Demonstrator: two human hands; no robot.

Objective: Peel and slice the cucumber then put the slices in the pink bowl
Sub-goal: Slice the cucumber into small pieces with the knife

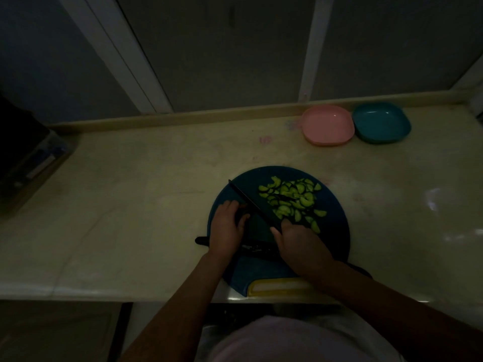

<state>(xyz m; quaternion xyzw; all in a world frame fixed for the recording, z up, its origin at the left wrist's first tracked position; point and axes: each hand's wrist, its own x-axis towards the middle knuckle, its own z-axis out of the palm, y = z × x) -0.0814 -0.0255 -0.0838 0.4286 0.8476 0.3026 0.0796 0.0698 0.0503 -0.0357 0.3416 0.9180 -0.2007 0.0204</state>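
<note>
Head view. Gripping knife point(251, 202) handle with right hand point(295, 244), blade slanted up-left across round blue cutting board point(333, 236). Left hand point(226, 227) curled just beside blade; whether holding anything, too dark to tell. Cucumber slices point(292, 201) heaped on board right of blade. Pink bowl point(328, 125) at counter back, well apart from slices, just beside teal bowl point(381, 122).

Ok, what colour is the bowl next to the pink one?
The bowl is teal, clearest in the head view.

No legible text, brand, number or sign is present. Faint pink marks point(265, 139) on the countertop point(156, 210) are too blurred to read. A pale strip point(41, 165) on the dark box point(23, 142) at the left edge is likewise illegible.
</note>
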